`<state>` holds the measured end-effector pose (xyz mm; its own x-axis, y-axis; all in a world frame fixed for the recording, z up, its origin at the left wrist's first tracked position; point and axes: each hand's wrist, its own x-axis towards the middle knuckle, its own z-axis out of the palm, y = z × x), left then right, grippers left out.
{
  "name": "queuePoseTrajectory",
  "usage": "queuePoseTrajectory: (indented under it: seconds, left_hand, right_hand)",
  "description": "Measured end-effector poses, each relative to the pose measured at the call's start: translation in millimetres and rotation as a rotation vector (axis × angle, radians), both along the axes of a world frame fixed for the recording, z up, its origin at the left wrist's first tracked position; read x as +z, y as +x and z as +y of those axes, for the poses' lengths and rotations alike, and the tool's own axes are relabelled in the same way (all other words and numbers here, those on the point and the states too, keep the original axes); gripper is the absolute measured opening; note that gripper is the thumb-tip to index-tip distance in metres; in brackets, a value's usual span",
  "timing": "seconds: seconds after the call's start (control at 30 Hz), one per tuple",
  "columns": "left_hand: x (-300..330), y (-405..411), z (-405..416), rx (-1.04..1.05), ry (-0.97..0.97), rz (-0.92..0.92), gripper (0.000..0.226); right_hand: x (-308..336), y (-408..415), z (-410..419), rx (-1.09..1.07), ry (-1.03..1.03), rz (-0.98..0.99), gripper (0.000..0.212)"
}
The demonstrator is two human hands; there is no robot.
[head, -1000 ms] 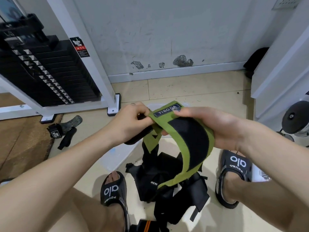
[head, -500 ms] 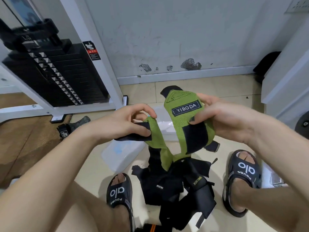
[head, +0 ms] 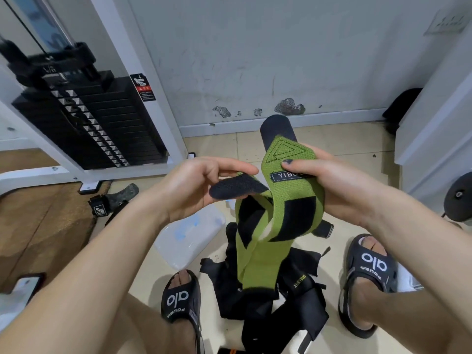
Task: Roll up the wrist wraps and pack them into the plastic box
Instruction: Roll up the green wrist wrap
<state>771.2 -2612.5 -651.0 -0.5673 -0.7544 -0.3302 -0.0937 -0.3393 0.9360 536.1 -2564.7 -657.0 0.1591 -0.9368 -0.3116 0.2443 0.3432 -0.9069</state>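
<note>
Fingers of both hands pinch one green wrist wrap point(head: 283, 218) above the floor.
Left hand point(head: 189, 186) holds its black tab end; right hand point(head: 332, 185) grips the labelled end, thumb on the patch. Wrap hangs looped down between two black slides. Under it, a pile of black wraps point(head: 268, 290) on the floor tiles point(head: 344, 141); clear plastic box point(head: 189, 238) just beside the pile, toward the weight stack point(head: 86, 123).

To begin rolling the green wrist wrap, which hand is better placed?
The left hand, probably: it already pinches the black end tab of the green and black fabric wrist wrap, where a roll would start. The right hand holds the labelled part steady.
</note>
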Motion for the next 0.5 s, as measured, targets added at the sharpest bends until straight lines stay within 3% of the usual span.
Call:
queuePoseTrajectory:
  seconds: [0.1, 0.23, 0.5]
  left_hand:
    - [-1.8, -0.9, 0.4, -0.017, -0.241, -0.122, 0.046]
    - [-3.6, -4.6, 3.3, 0.060, -0.477, -0.285, 0.012]
    - [-7.7, -11.6, -5.4, 0.292, -0.621, -0.347, 0.024]
  right_hand:
    - [3.9, -4.9, 0.0, -0.087, -0.009, -0.035, 0.029]
    - [9.3, -11.3, 2.2, -0.179, -0.036, -0.027, 0.027]
    - [5.6, -5.7, 4.9, -0.183, -0.041, 0.019, 0.022]
